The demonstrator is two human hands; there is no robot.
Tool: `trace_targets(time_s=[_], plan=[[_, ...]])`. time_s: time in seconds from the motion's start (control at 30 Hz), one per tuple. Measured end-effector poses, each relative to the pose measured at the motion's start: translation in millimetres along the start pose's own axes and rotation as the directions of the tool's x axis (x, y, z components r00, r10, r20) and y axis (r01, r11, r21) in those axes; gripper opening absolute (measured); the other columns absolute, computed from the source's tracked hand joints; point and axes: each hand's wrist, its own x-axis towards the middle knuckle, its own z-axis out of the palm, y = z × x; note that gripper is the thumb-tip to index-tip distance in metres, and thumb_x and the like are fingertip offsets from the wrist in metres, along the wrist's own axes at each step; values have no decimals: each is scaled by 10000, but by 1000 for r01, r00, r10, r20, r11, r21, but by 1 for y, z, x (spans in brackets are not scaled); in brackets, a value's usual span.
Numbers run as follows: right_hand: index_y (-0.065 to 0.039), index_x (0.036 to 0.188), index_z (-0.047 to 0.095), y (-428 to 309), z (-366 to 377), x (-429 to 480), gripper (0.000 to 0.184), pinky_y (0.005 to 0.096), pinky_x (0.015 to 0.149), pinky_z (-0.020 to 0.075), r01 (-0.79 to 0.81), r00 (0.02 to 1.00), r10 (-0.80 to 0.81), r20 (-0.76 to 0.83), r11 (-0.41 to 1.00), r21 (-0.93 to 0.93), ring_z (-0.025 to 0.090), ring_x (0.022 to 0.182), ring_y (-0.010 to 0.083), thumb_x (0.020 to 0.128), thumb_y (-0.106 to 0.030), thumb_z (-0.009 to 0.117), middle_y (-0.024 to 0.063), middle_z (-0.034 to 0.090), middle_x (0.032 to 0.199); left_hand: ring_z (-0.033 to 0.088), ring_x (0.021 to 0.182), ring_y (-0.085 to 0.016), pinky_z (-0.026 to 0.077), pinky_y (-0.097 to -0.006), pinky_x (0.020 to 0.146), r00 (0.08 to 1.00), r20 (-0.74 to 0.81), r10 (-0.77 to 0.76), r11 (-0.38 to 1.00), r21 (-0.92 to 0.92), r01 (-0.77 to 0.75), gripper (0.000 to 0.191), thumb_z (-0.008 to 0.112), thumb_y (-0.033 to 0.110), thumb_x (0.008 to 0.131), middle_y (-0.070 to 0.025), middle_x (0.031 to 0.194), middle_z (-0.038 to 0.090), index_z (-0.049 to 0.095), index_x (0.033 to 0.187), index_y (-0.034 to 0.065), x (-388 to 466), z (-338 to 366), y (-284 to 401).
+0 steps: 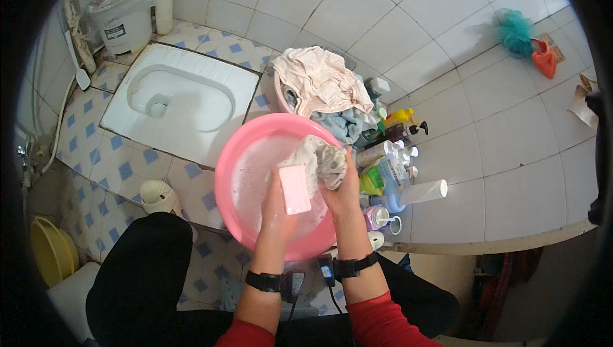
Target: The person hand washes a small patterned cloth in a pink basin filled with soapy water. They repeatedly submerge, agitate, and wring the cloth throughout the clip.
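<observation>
A pink plastic basin (225,203) of sudsy water (258,155) stands on the tiled floor before me. Over it my left hand (278,210) grips a pale pink bar of soap (294,190), which hides most of its fingers. Held in my right hand (346,191) is a bunched wet whitish cloth (313,157) with greyish marks, possibly a small garment. Part of the cloth hangs towards the water behind the soap. The two hands are close together, with the soap beside the cloth.
A white squat toilet (191,102) lies to the left. Beyond the basin, laundry (325,78) is heaped in another pink tub (280,90). Several bottles (378,153) line the right wall beside an open purple jar (376,216). A lidded bin (119,21) and a yellow bucket (55,251) stand further left.
</observation>
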Motion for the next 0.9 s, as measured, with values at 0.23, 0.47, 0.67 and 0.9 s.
trace_targets(time_s=[0.23, 0.47, 0.67, 0.9], plan=[[-56, 1287, 606, 20, -25, -23, 399, 370, 952, 533, -49, 998, 49, 47, 999, 8, 658, 1088, 218, 1077, -367, 469, 98, 670, 1223, 608, 1210, -259, 477, -405, 1049, 999, 30, 17, 995, -98, -14, 523, 387, 442, 1089, -111, 1307, 637, 557, 1368, 34, 10, -6, -2], [-40, 1366, 579, 29, -12, -48, 428, 379, 985, 463, 355, 935, -207, 289, 556, -751, 609, 1103, 273, 1015, -283, 552, 170, 623, 1251, 601, 1187, -240, 479, -413, 1022, 997, 82, 14, 999, -54, -10, 553, 378, 511, 1082, -88, 1280, 633, 544, 1374, 72, 5, -9, -7], [-1, 1385, 552, 24, 5, -74, 660, 510, 1064, 388, 551, 704, -512, 493, -45, -833, 480, 1253, 444, 895, -408, 725, 276, 506, 1340, 596, 1182, -218, 487, -386, 1001, 993, -107, 48, 950, 313, -13, 554, 486, 522, 1051, -70, 1259, 621, 542, 1353, 62, 1, -2, -8], [49, 1254, 586, 19, -19, -61, 575, 430, 974, 479, 292, 922, -385, 41, 621, -728, 593, 1130, 383, 886, -364, 743, 247, 597, 1219, 602, 1188, -219, 502, -368, 1005, 988, 61, 144, 905, 395, -157, 569, 562, 475, 1034, -108, 1266, 615, 537, 1353, 4, -23, 40, -37]])
